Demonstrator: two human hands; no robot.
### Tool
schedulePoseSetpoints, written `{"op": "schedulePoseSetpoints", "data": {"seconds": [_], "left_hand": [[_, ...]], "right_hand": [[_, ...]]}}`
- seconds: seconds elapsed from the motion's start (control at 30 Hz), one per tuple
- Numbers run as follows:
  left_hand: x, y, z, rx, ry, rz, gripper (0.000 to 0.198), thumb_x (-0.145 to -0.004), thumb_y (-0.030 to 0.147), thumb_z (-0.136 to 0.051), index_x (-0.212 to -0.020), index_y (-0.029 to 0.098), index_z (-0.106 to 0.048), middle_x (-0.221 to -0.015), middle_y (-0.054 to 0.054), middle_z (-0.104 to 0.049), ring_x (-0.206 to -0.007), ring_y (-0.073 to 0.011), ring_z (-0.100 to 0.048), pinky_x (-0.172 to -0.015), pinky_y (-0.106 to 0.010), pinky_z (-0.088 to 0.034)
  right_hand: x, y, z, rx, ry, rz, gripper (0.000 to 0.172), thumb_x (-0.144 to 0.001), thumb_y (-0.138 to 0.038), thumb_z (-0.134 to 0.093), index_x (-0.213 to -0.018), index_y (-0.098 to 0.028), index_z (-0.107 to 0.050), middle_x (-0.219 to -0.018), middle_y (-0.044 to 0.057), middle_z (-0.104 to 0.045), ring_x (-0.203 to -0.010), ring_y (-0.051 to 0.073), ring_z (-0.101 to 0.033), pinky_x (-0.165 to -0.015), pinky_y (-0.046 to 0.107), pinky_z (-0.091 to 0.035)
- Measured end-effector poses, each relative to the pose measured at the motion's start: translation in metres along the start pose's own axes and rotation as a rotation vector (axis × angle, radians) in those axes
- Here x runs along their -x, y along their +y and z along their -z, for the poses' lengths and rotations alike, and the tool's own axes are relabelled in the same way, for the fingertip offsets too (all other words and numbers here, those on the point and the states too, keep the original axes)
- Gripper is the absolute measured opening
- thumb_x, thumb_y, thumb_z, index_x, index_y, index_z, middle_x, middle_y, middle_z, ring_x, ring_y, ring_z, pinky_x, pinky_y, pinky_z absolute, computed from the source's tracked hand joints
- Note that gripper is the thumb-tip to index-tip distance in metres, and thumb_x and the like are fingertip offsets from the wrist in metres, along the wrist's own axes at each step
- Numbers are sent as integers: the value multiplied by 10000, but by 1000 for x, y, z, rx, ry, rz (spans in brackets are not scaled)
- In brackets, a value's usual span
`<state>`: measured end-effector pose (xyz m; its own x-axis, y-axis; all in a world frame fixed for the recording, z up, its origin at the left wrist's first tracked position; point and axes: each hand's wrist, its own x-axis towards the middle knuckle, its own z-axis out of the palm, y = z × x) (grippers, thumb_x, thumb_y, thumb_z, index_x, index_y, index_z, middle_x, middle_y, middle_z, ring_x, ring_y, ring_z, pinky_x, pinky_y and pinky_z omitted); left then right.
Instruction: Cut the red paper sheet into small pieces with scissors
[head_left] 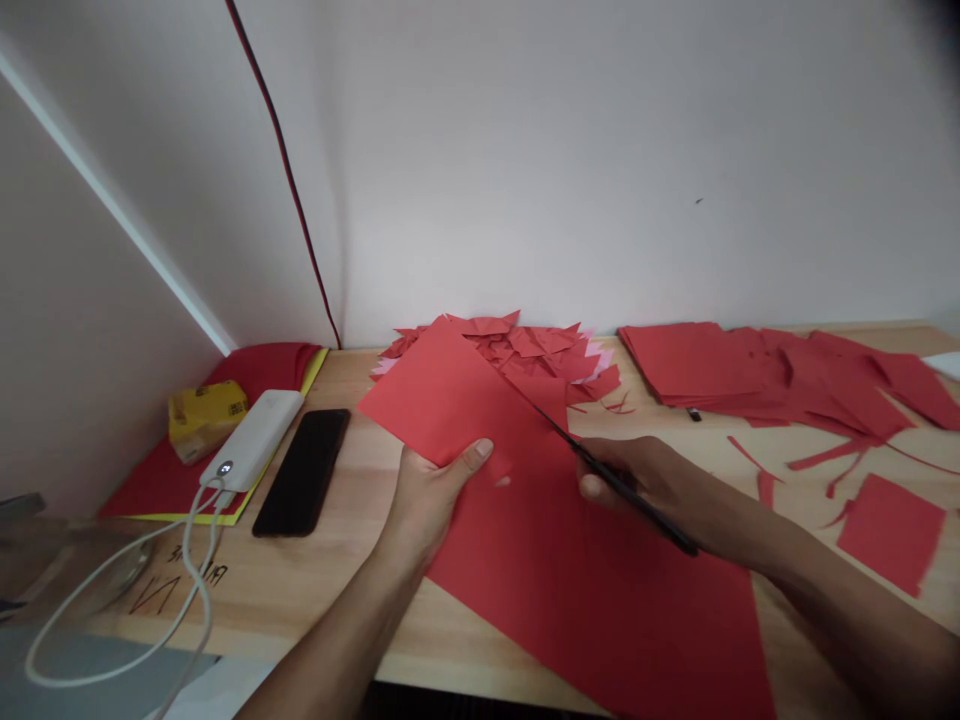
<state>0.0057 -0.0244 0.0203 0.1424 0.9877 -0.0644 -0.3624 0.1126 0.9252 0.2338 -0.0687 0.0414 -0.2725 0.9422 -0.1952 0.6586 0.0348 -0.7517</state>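
A large sheet of red paper (525, 560) is raised over the desk, its lower end reaching the front edge. My left hand (431, 490) grips its left side, thumb on top and the other fingers mostly hidden underneath. In my right hand (637, 480) is a pair of dark scissors (611, 477), closed around the handles. Their blades point up and left and lie at the paper's right edge; I cannot tell how far apart they are. Behind the sheet sits a pile of pointed red paper cutouts (540, 345), with some pink ones among them.
Red paper pieces (690, 365) are stacked at the back right, with thin strips and a loose red square (892, 530) nearer. On the left are a black phone (302, 472), a white power bank (255, 440) with a cable, and a yellow package (206, 415). A wall stands behind.
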Motion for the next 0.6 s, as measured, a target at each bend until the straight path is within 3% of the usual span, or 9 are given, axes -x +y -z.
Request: {"op": "schedulePoseSetpoints", "data": {"seconds": [0.6], "left_hand": [[-1,1,-1,41,-8,43,328,-685,190,-818,-970,144,-662,-911,-39,-721,-846,-173,-691,-841,-335,-578]], "right_hand": [[-3,9,-5,-59,10,-57,440,-858,-538,-533,-666,-213,-308,-643,-47,-266,-585,109,-238,-524,261,-176]]}}
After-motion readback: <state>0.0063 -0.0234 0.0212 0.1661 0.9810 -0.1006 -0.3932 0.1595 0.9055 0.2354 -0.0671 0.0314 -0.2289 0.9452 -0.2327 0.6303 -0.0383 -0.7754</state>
